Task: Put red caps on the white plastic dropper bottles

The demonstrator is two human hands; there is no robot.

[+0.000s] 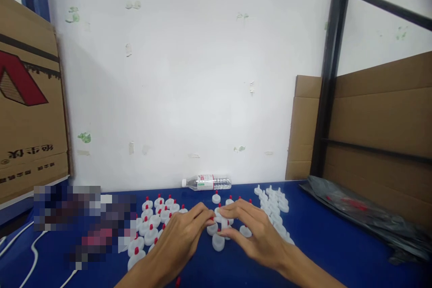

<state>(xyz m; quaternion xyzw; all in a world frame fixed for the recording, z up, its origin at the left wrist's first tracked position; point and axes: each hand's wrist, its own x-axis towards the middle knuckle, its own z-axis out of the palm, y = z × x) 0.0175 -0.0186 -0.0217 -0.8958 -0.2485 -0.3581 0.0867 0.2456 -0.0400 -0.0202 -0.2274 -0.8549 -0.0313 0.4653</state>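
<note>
My left hand (182, 238) and my right hand (253, 229) meet over the blue table (330, 243), fingertips pinched together on a small white cap with a red tip (218, 218). Several white caps with red tips (151, 220) stand in rows to the left of my hands. More plain white caps (276, 209) lie in a line to the right. A few loose white caps (218, 241) sit just below my fingers.
A clear water bottle (207, 182) lies on its side by the white wall. Cardboard boxes (30, 108) stand at the left and cardboard sheets (378, 117) at the right behind a black frame post (329, 72). A dark plastic bag (367, 216) lies right; white cables (30, 252) left.
</note>
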